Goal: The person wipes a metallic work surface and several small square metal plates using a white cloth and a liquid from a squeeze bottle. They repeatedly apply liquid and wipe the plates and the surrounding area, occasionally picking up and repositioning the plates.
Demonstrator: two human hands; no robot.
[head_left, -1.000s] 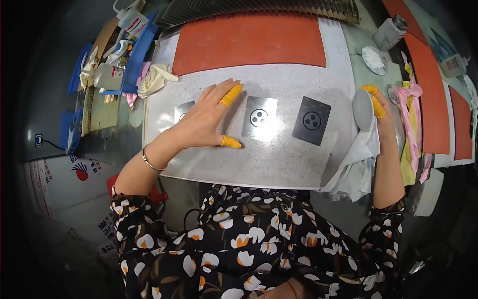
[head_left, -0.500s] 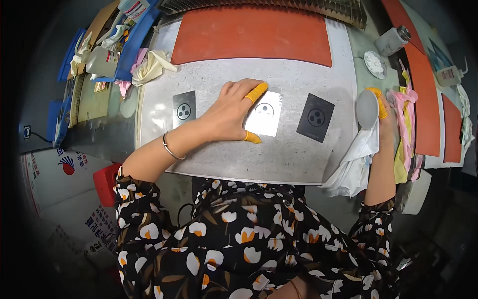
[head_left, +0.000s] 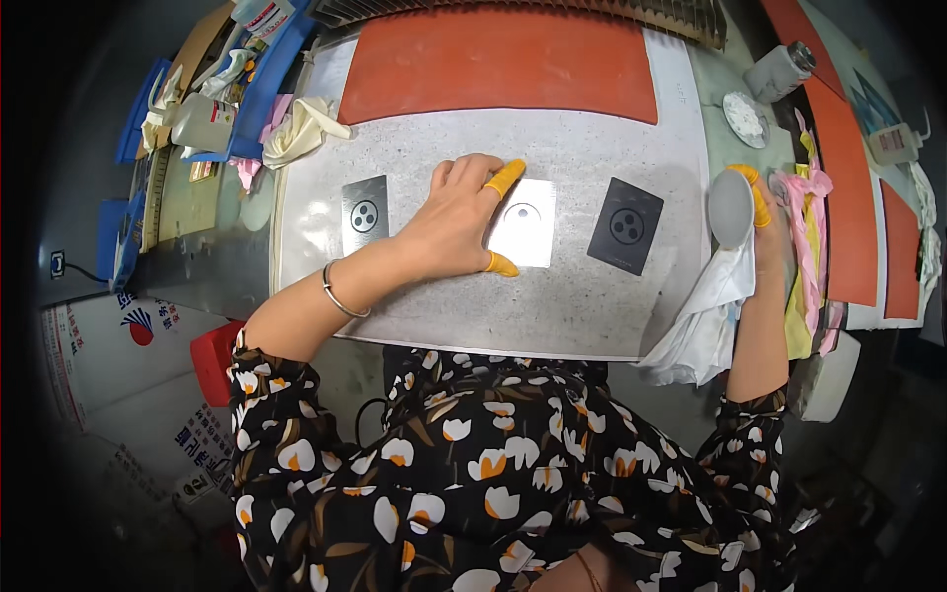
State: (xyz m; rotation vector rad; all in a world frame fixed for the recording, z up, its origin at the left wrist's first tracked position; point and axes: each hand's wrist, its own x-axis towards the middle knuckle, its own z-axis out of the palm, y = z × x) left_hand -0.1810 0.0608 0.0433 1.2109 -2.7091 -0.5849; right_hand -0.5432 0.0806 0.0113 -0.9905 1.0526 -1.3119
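My left hand spans a small shiny metal plate, with the yellow-capped index finger at its far edge and the yellow-capped thumb at its near edge. Glare washes out part of the round mark on that plate. To its left lies a grey plate with three dark dots in a ring, and to its right a darker, slightly turned plate with a similar mark. At the right, my right hand grips a grey oval pad, raised on edge. A white cloth hangs down below the pad.
A red mat lies across the far side before a slatted rack. A blue tray and cream cloth sit left. On the right are a powder dish, grey bottle and pink cloth.
The view has shifted slightly. Glare now hides more of the middle plate's mark. Both hands keep their hold almost unchanged.
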